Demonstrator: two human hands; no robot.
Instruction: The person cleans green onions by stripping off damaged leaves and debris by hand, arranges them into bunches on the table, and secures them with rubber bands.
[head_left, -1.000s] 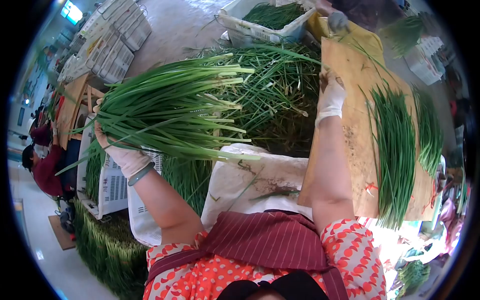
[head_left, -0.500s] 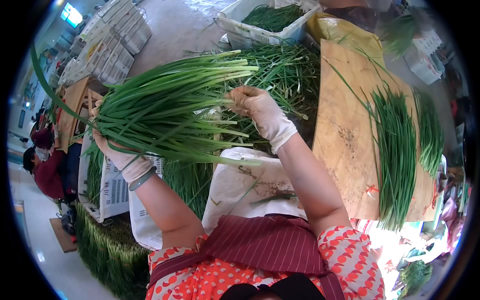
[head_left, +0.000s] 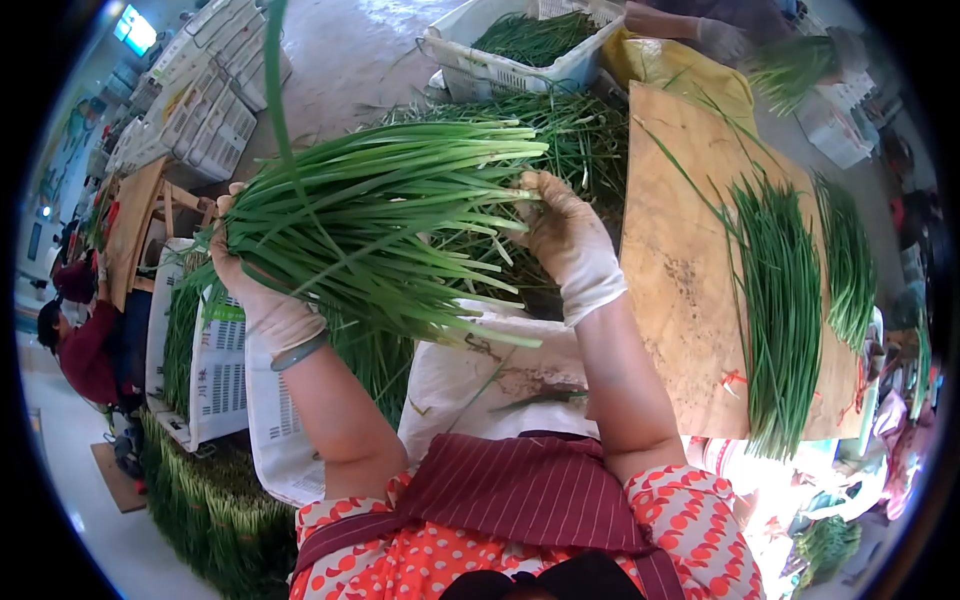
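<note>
In the head view, the gloved left hand point(head_left: 268, 306) grips the held bunch of green stalks point(head_left: 380, 205) near its leafy end, thumb and fingers wrapped around the outer leaves. From there the bunch's long axis runs crosswise in front of the body, leaves at the left and pale stem ends fanned out towards the right. The gloved right hand point(head_left: 575, 240) is at those stem ends, so it is the nearer of the 2 to them; its fingers are curled in against the tips, but whether a stalk is pinched between them I cannot tell. Below the bunch, nearer the body, lies a white sack point(head_left: 490, 385); beyond the bunch is a heap of loose stalks point(head_left: 585, 135). Right of the right hand, the wooden counter point(head_left: 675, 340) carries 2 bunches, a larger point(head_left: 783, 320) and a smaller point(head_left: 848, 265), both pointing roughly away from the body, across the held bunch's line.
</note>
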